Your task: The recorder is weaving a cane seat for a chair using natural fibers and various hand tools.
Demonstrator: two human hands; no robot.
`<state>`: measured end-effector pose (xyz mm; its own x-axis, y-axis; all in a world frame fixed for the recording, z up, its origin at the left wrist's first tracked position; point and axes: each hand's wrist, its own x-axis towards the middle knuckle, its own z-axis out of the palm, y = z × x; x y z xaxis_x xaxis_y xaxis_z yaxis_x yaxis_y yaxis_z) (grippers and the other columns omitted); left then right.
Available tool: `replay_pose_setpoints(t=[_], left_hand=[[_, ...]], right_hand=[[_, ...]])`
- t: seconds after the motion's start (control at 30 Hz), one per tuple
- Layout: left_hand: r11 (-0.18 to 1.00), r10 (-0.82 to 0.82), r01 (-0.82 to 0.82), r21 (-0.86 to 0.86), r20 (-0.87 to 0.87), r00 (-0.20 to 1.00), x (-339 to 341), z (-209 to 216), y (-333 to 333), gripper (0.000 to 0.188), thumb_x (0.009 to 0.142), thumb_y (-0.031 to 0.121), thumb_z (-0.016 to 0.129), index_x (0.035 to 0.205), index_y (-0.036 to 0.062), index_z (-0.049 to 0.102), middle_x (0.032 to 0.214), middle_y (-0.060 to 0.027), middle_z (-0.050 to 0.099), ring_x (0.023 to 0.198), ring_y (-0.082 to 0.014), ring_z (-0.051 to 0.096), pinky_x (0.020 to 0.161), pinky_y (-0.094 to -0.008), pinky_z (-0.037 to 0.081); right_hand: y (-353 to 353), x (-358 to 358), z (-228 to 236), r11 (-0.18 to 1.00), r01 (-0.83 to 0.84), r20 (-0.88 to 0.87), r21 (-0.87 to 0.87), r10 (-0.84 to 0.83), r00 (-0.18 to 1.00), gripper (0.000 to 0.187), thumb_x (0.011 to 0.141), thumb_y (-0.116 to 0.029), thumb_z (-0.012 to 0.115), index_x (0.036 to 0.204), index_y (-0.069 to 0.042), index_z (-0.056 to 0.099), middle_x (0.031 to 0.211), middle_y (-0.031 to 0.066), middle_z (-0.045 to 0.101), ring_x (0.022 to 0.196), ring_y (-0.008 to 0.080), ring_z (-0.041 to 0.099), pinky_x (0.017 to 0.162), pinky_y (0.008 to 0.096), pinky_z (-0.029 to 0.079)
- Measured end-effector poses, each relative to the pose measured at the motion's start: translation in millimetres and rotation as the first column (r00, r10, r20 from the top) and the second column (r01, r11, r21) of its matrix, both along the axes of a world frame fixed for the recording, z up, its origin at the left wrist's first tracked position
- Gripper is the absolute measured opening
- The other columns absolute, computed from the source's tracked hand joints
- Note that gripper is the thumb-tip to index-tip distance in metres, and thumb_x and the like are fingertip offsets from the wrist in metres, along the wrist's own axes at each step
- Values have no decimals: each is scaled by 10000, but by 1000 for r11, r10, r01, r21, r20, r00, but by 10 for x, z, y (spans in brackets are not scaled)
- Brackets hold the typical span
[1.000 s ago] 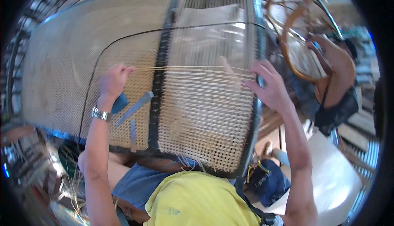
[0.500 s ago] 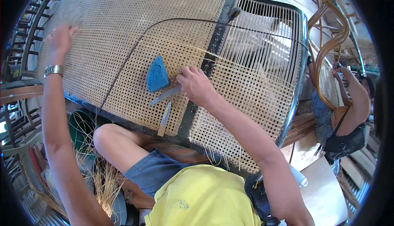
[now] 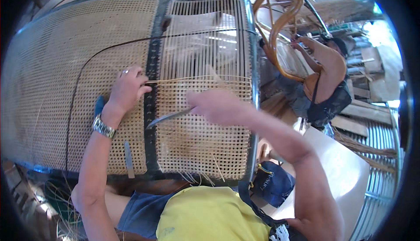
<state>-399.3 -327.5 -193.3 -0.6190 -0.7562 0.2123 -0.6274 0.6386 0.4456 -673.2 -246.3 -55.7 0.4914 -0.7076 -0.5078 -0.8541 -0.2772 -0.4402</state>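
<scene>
My left hand (image 3: 127, 90) is over the woven cane panel (image 3: 48, 88), at the dark frame bar (image 3: 151, 66). Its thumb and forefinger close around a thin cane strand (image 3: 192, 79), which runs right across the half-woven section (image 3: 205, 140). Blurred by motion, my right hand (image 3: 218, 105) hovers over that section. It grips a narrow metal blade (image 3: 173, 116) whose tip points left toward the bar. A second blade with a pale end (image 3: 128, 158) lies on the cane below my left hand. My left wrist mostly hides a blue sponge (image 3: 99, 105).
A dark thin cord (image 3: 78, 75) curves over the panel. Upper right, another person (image 3: 326, 70) sits by a bent cane frame (image 3: 273, 35). A dark blue bag (image 3: 274, 183) and a pale sheet (image 3: 337, 166) are at my right. Loose strands hang near my left leg.
The view has shifted right. My left hand has come from the panel's far left to the frame bar. My right hand has moved right over the half-woven section, carrying the blade.
</scene>
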Motion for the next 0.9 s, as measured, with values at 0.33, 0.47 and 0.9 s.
replay_pose_setpoints(t=[0.33,0.47,0.9], left_hand=[[889,142,-95,449,-73,987,-499,181,33,305,944,310,725,962,6,711,886,-134,708,833,-324,679,778,-412,520],[700,97,-31,714,-52,994,-586,76,-95,520,916,526,721,978,11,762,863,-182,744,781,-304,704,733,-408,525],[753,444,-361,550,-19,896,-744,-147,-53,429,848,453,819,739,63,677,604,-82,629,554,-218,572,553,-391,439]], right_hand=[[-341,-1754,1207,759,647,56,-67,-645,762,186,952,-174,637,1084,-49,672,814,-21,603,756,67,553,647,250,425],[-435,-1672,1193,790,589,-46,-170,-604,796,178,948,-182,631,1036,-48,710,794,-26,581,731,52,527,642,219,396],[-406,-1625,1310,690,698,100,-192,-694,713,146,945,-147,662,990,-20,720,767,-24,601,694,50,544,617,226,416]])
